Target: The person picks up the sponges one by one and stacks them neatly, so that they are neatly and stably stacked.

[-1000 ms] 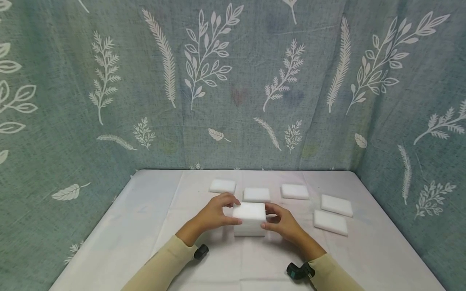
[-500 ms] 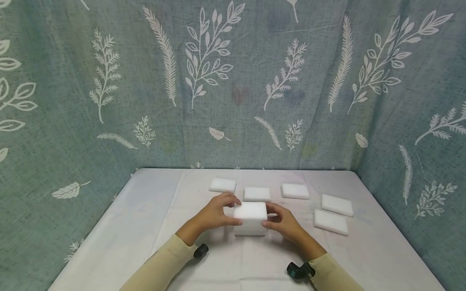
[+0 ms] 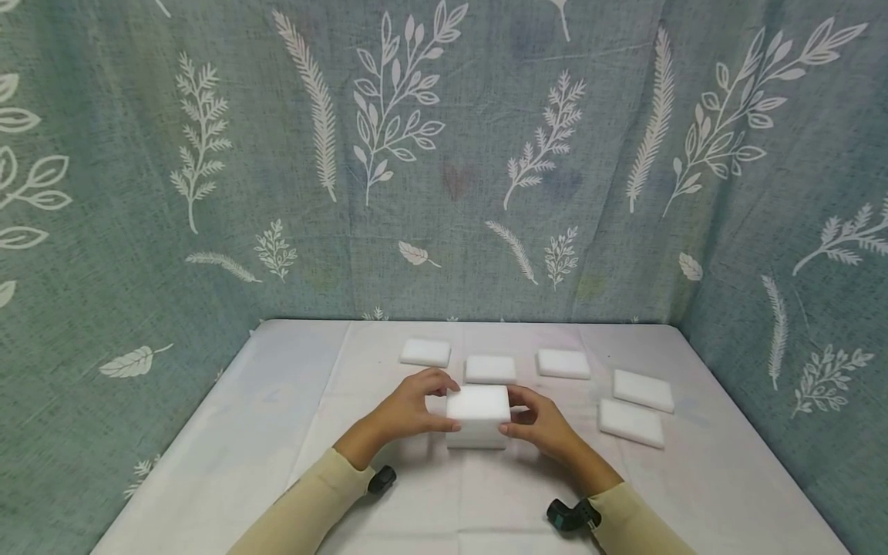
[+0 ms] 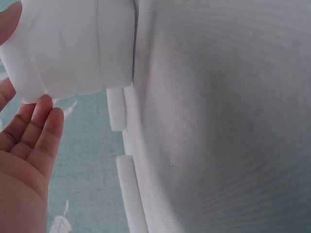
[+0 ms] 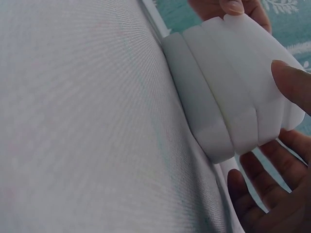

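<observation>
One green-blue curtain with white leaf prints wraps the back and both sides. Below it is one desk under a pale cloth. Two beige sleeves reach in, the left sleeve and the right sleeve.

Two hands meet at the middle of the desk. The left hand grips the left end of one white stack, thumb on the near face and index finger at the far corner, the other fingers extended against the blocks. The right hand grips the opposite end likewise, its fingers parted to the stack's depth.

The stack counts four flat blocks, stands upright on the desk, and its long axis appears to run left to right between the hands.

Five loose white blocks lie flat: the back-left block, the middle block, the third block and, at right, the farther block and the nearer block, both slanted with their right ends toward the person.

Smallest are two black wrist devices, one per wrist.
</observation>
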Demonstrator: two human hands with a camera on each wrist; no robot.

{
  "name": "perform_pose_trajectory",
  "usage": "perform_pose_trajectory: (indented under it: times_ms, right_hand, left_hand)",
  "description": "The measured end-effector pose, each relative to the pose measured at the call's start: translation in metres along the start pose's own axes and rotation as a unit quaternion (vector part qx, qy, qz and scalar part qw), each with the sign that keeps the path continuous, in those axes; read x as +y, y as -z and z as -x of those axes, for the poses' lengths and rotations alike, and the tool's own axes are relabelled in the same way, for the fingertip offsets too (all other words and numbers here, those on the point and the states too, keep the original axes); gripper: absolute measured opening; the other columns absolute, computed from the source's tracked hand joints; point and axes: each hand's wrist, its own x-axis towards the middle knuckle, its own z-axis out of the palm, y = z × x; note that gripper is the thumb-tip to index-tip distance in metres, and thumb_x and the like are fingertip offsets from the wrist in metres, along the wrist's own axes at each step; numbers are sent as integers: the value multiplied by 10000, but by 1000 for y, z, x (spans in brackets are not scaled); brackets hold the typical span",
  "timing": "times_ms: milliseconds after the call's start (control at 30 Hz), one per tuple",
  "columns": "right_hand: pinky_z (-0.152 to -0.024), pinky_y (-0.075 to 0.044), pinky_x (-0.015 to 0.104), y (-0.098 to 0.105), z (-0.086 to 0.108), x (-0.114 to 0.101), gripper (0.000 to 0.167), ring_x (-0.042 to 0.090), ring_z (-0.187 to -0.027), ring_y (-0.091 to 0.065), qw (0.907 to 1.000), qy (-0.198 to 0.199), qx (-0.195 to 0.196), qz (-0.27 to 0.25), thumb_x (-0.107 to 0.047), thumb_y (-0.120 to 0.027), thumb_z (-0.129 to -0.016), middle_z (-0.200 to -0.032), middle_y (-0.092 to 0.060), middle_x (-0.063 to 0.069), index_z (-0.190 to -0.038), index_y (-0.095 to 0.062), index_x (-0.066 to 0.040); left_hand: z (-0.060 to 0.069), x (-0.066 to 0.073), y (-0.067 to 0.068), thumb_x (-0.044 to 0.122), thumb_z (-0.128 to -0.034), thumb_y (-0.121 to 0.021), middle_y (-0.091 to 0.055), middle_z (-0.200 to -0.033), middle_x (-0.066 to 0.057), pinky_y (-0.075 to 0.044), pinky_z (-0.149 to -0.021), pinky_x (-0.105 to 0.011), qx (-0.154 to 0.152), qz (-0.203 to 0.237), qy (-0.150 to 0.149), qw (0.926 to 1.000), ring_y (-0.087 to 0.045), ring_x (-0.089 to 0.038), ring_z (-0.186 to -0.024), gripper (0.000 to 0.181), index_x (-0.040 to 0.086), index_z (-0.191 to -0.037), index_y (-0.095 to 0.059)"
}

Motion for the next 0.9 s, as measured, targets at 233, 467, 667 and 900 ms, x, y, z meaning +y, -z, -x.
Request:
perform_pose_trajectory:
  times_ms: [233,467,667,900]
  right_hand:
    - [-907,-480,563,-1,1,0,637,414,-1032,-606,10000,-37,22,58,-62,-794,-797,-1189,-593,253,-1348,-500,63]
    - [-909,-476,569,0,1,-2,636,416,-1041,-601,9999,-35,60,121,-64,-797,-795,-1181,-600,244,-1348,-505,56]
    - [-917,-466,580,0,1,-1,644,420,-1029,-607,9999,-118,39,68,-62,-794,-798,-1187,-596,252,-1357,-497,55]
    - [-919,-464,579,0,1,2,652,425,-1027,-606,9999,-171,-23,-7,-46,-787,-801,-1199,-583,270,-1367,-482,62]
  left_hand:
    - [2,0,0,398,-708,-873,-580,-1115,96,-497,-837,-307,-24,-42,109,9999,-565,-172,-976,514,190,-1123,-652]
    - [1,2,2,387,-708,-875,-568,-1157,112,-503,-872,-332,-88,67,239,9997,-574,-171,-1018,529,199,-1144,-643]
    - [2,1,2,379,-717,-871,-571,-1174,93,-507,-889,-360,-143,101,171,9997,-576,-154,-1033,532,183,-1154,-640]
    - [3,-2,1,351,-720,-874,-566,-1187,96,-505,-901,-343,-165,177,123,9996,-572,-129,-1046,525,176,-1157,-642]
